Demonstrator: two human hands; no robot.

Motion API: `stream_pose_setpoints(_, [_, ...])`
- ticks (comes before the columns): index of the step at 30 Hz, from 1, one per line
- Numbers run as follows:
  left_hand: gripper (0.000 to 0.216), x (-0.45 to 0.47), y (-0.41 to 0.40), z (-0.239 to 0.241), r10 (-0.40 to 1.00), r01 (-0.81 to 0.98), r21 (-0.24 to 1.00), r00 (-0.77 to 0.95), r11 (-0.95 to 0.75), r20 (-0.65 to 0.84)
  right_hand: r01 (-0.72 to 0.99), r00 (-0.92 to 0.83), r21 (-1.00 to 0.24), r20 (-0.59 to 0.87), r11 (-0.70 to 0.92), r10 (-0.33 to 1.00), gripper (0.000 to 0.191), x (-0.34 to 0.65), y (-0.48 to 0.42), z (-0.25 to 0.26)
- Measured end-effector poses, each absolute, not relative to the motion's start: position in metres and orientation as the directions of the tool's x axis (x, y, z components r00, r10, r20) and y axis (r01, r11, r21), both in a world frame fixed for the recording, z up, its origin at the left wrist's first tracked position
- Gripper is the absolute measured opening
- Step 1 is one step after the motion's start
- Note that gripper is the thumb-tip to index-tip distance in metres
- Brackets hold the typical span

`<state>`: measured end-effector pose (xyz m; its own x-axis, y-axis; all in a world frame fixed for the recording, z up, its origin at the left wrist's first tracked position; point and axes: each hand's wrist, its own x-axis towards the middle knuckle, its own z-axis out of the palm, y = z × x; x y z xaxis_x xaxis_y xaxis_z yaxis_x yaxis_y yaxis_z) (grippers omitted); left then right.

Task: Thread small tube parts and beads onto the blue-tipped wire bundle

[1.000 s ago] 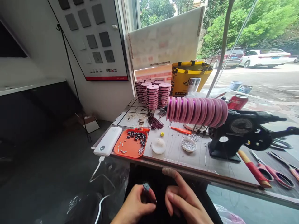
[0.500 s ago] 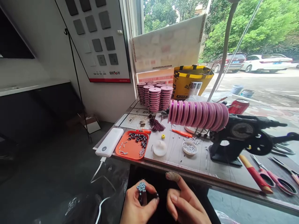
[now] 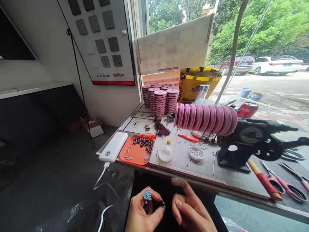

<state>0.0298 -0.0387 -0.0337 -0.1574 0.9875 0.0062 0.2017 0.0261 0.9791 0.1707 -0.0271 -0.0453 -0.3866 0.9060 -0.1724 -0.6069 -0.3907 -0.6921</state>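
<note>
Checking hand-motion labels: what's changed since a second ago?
The left hand has turned its blue-tipped bundle so more tips face the camera; the view itself shifted slightly. No new grasp or release shows. The right hand keeps much the same pose; the orange tray and bead dish stayed put.

Daylight is coming in through the window (image 3: 144, 22); the trees (image 3: 260, 29) are glowing bright and the pavement (image 3: 277, 85) is washing out toward white. The pale panel (image 3: 173, 45) before it is showing soft, smeared print. Exposure is falling off leftward: the floor (image 3: 53, 170) is sinking into dim grey, the counter front (image 3: 36, 109) into near-black. Crumpled plastic (image 3: 79, 209) is throwing small glints. Left hand (image 3: 145, 212) and right hand (image 3: 193, 206) are reading clear against a dark ground. Wide lens is stretching the edges; the wall display (image 3: 106, 42) is visibly leaning.
</note>
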Motion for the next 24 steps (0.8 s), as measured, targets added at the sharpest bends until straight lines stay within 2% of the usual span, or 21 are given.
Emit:
stream_pose_setpoints(12, [0.006, 0.031, -0.039, -0.029, 0.984, 0.200, 0.979, -0.179, 0.026, 0.010, -0.576, -0.405, -0.724, -0.149, -0.378, 0.902, 0.053, 0.170, -0.027, -0.048])
stream_pose_setpoints(17, [0.007, 0.032, -0.040, -0.026, 0.977, 0.226, 0.974, -0.208, 0.011, 0.037, -0.535, -0.424, -0.753, -0.152, -0.382, 0.893, 0.058, 0.169, -0.028, -0.045])
stream_pose_setpoints(24, [0.006, 0.032, -0.039, -0.027, 0.973, 0.250, 0.968, -0.229, 0.018, 0.041, -0.555, -0.397, -0.750, -0.140, -0.359, 0.907, 0.055, 0.171, -0.029, -0.037])
